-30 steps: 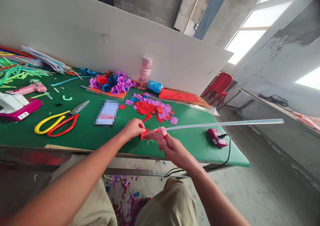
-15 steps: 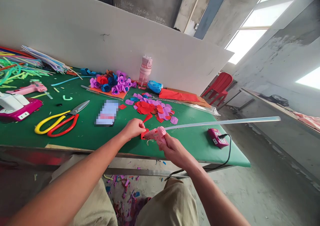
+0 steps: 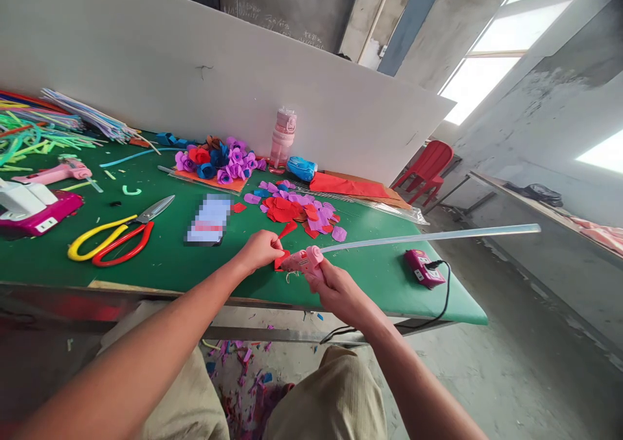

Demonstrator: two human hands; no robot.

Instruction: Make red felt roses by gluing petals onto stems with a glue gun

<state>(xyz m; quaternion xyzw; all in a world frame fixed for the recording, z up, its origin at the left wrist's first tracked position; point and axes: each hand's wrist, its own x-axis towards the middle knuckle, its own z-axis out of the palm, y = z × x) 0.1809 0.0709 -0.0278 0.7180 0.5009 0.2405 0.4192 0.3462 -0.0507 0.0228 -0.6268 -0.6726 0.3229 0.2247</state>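
My right hand (image 3: 335,291) is wrapped round a pink hot glue gun (image 3: 306,260), its nozzle pointing left. A long clear glue stick (image 3: 428,237) juts out of the gun's back toward the right. In my left hand (image 3: 260,252) a strip of red paper (image 3: 288,230) is pinched, its end sticking up past the fingers. The nozzle meets the red paper near the fingertips, low over the green table (image 3: 243,284). Just beyond lies a pile of red and purple paper petals (image 3: 287,207).
Finished paper flowers (image 3: 228,161), a pink bottle (image 3: 283,140) and a blue packet (image 3: 302,167) stand at the back. Scissors (image 3: 121,235), a phone (image 3: 209,219) and a second pink glue gun (image 3: 58,169) lie left. A corded power socket (image 3: 423,268) sits at right.
The far end of the glue stick has shifted slightly left and up. Both hands stay in nearly the same place.
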